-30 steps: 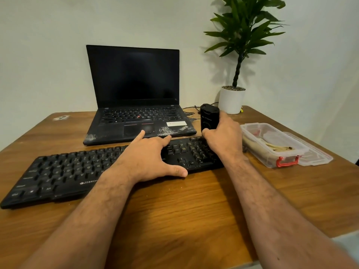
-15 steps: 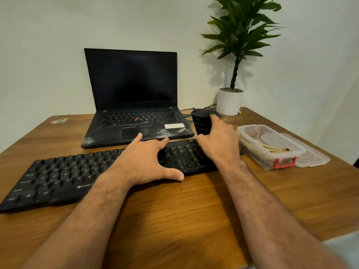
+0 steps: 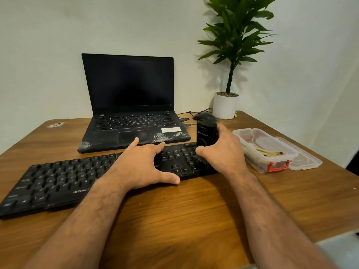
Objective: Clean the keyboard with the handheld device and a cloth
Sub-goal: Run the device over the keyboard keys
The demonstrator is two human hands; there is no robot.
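Head view looks down on two bare forearms reaching up from the bottom edge across a wooden counter (image 3: pixel 194 220). At the frame's centre the left hand (image 3: pixel 143 166) lies palm down with fingers spread flat on a black keyboard (image 3: pixel 58 181), thumb resting by the keyboard's near edge. The keyboard runs from the lower left of the frame, slanting up toward the centre right. At its right end, over the number keys, the right hand (image 3: pixel 223 154) is wrapped around a black handheld device (image 3: pixel 206 134), which stands upright with its lower end on or just above the keys; contact cannot be told. Right of that hand sits a clear plastic box (image 3: pixel 266 150) with a red latch, its lid lying just beside it. Behind the keyboard, an open black laptop (image 3: pixel 132 105) with a dark screen fills the middle of the frame. A dark mouse (image 3: pixel 202 116) and thin cables lie just beyond the device. Upper right, a green plant in a white pot (image 3: pixel 225 105) stands against a pale wall.
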